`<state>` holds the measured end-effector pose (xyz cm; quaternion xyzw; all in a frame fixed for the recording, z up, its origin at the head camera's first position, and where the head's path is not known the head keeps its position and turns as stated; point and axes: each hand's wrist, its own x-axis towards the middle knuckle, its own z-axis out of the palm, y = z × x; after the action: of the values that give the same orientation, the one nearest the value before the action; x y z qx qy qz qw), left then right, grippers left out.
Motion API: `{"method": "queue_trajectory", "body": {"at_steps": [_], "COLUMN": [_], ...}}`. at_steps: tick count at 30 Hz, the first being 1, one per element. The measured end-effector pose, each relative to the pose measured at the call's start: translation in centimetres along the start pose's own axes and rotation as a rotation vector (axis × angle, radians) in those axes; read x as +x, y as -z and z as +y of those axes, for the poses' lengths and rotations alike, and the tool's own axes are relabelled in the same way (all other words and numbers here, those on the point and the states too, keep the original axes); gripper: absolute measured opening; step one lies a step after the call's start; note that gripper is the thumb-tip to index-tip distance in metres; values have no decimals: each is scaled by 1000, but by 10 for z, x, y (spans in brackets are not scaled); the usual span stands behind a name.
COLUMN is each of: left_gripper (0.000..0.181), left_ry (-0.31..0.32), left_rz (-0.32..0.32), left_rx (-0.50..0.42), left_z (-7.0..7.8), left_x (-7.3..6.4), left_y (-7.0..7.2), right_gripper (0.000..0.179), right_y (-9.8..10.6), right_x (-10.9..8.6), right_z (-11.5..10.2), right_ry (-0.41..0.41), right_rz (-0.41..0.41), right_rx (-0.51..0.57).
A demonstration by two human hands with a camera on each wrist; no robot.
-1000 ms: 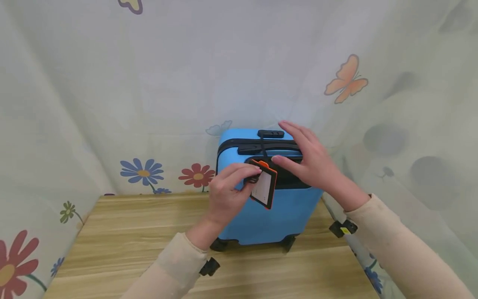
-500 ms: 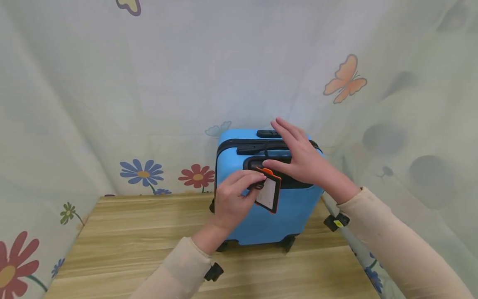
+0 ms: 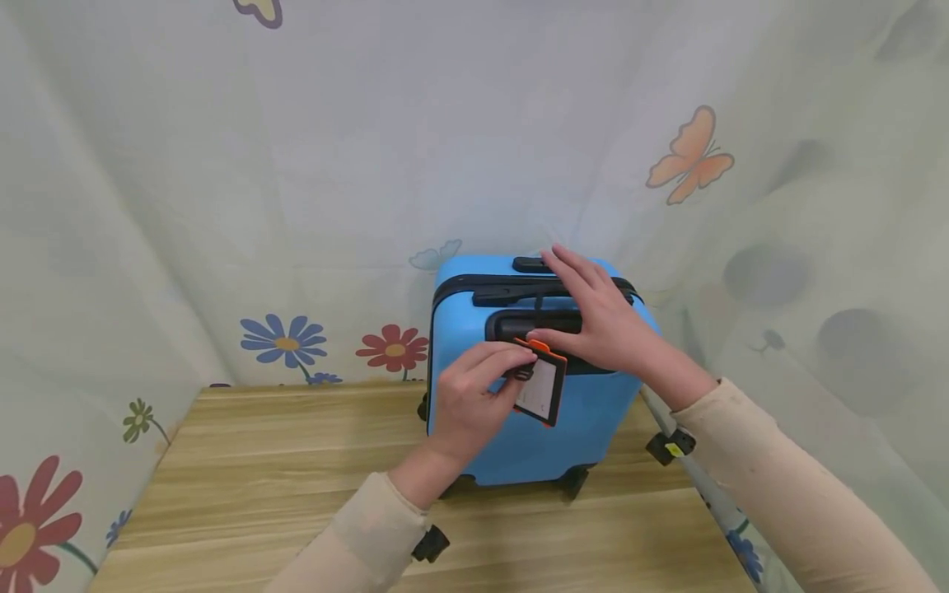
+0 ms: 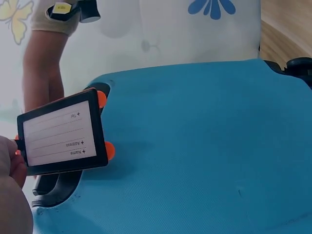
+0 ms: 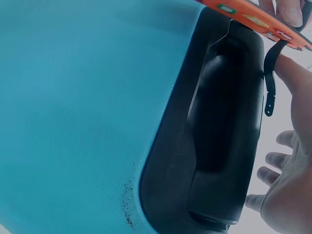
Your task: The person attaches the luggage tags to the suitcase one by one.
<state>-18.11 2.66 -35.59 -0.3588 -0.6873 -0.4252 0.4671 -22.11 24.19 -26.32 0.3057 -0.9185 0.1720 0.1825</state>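
Note:
A blue hard-shell suitcase [image 3: 519, 457] stands on the wooden table. At its upper front, my left hand [image 3: 474, 399] pinches the black buckle at the top of a luggage tag [image 3: 539, 391]. The tag's white card, printed with Name, Address and Tel lines, shows upside down in the left wrist view; its orange patterned back [image 5: 253, 17] appears in the right wrist view. A black strap [image 5: 270, 90] with a holed end hangs by the tag. My right hand [image 3: 604, 321] is spread over the suitcase top, thumb at the tag's upper edge and fingers extended above the carry handle.
The wooden tabletop [image 3: 296, 469] extends left and in front of the suitcase. A flowered, butterfly-printed curtain [image 3: 334, 165] surrounds the table. A black recessed panel [image 5: 219, 117] lies in the suitcase's upper front, and a wheel [image 3: 574, 480] shows at its lower right.
My left hand has moved right and slightly down, bringing the luggage tag with it. The right hand has shifted a little left, its thumb lower and closer to the tag.

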Motion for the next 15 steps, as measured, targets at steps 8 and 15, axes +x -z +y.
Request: {"method": "queue_trajectory", "body": {"at_steps": [8,15], "left_gripper": [22,19], "left_ry": [7,40], "left_rz": [-4,-25], "left_rx": [-8,-3], "left_z": [3,6], "left_x": [5,8], "left_y": [-3,-7], "right_gripper": [107,106], "right_y": [0,0], "right_x": [-2,0], "right_z": [6,10], "right_ry": [-61,-122], "right_rz": [-42,-86], "right_rx": [41,65]}}
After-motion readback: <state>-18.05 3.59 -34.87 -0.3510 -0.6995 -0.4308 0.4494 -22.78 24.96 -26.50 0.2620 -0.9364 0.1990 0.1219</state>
